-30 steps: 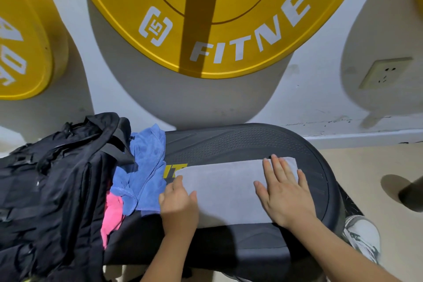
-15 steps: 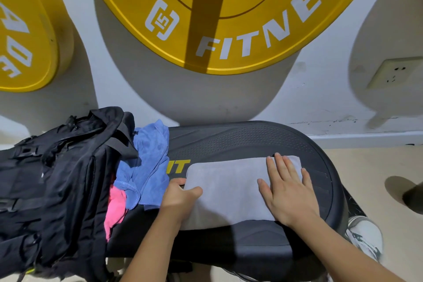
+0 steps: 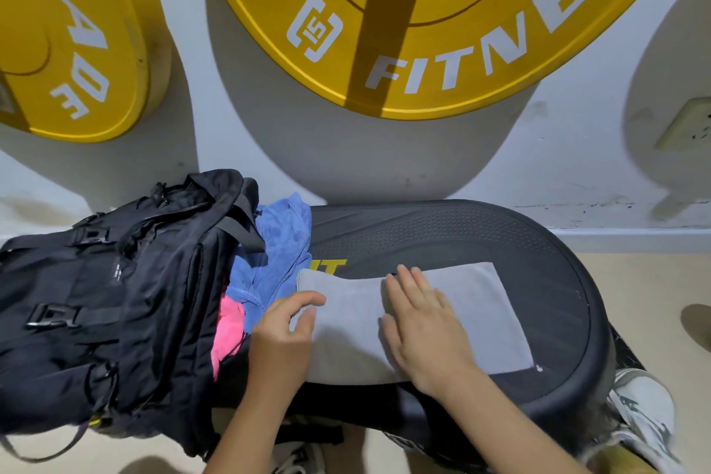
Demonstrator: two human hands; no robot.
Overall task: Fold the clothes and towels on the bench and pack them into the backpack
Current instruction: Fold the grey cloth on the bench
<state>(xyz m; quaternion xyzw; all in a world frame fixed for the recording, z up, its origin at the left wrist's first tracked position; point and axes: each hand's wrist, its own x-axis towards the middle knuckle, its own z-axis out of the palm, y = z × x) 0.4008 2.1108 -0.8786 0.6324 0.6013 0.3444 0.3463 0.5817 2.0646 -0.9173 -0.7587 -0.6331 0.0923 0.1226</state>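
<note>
Grey towel (image 3: 461, 319): being pinched at its left edge between thumb and curled fingers of left hand (image 3: 282, 335); being pressed at mid-length by right hand (image 3: 423, 331), fingers straight and flat. Lying as a long strip on the surface (image 3: 500, 235), so judging one fold done, cross-fold pending. Just left, blue garment (image 3: 284, 242) and pink garment (image 3: 227, 331) sitting crumpled, unfolded, against the backpack (image 3: 115, 300). Packing apparently not yet begun; backpack interior hidden.

A large yellow weight plate (image 3: 442, 31), a smaller plate (image 3: 69, 50) and a socket (image 3: 685, 123) line the wall (image 3: 577, 173) above a white sneaker (image 3: 638, 412).
</note>
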